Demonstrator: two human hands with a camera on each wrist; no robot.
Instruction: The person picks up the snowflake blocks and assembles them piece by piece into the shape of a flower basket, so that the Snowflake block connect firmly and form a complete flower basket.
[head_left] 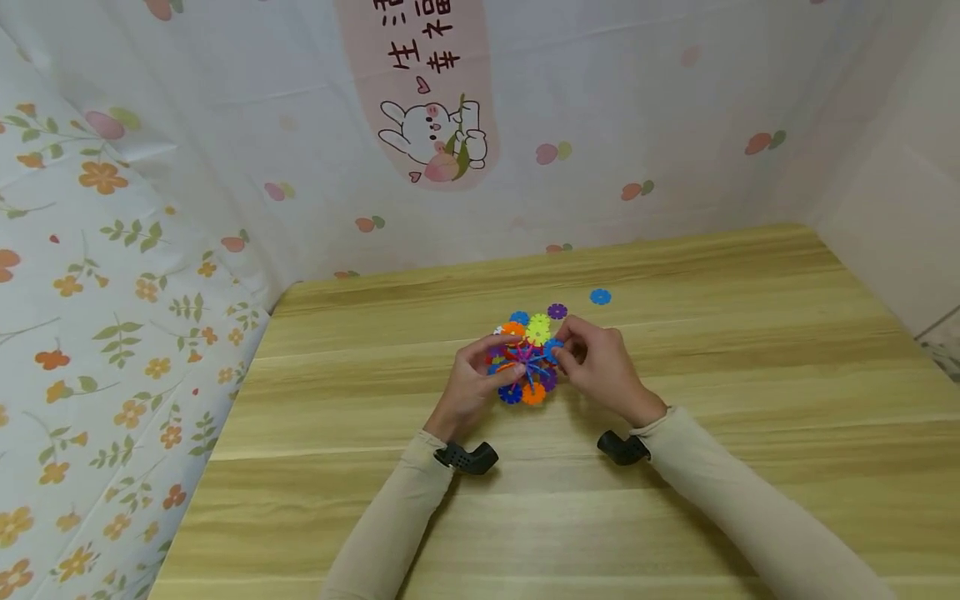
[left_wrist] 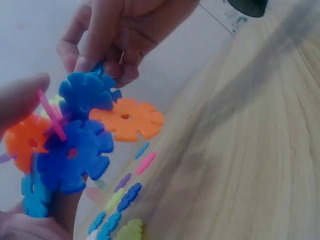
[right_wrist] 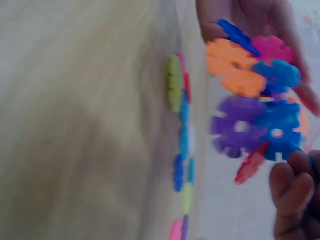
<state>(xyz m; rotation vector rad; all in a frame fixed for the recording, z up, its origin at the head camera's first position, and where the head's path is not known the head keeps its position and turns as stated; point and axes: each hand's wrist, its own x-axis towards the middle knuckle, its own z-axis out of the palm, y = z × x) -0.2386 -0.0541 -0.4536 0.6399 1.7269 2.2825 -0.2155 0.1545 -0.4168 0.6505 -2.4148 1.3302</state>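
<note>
A ball-like cluster of interlocking snowflake discs (head_left: 527,367) is gripped in my left hand (head_left: 467,385), thumb and fingers around its left side. Its slotted, flower-edged discs include a dark blue disc (left_wrist: 92,162), an orange disc (left_wrist: 145,120) and a purple disc (right_wrist: 230,122). On the cluster's right side, my right hand (head_left: 606,360) pinches a blue snowflake disc (head_left: 553,348) between thumb and fingers, right at the other discs. The right fingers hide much of this disc. In the left wrist view, the cluster is held up above the tabletop.
Loose discs lie on the wooden table (head_left: 750,375) behind the cluster, among them a purple disc (head_left: 557,311), and a blue disc (head_left: 600,297) farther right. Black wrist cameras (head_left: 472,458) sit below both hands. A printed cloth (head_left: 600,100) hangs along the table's back edge.
</note>
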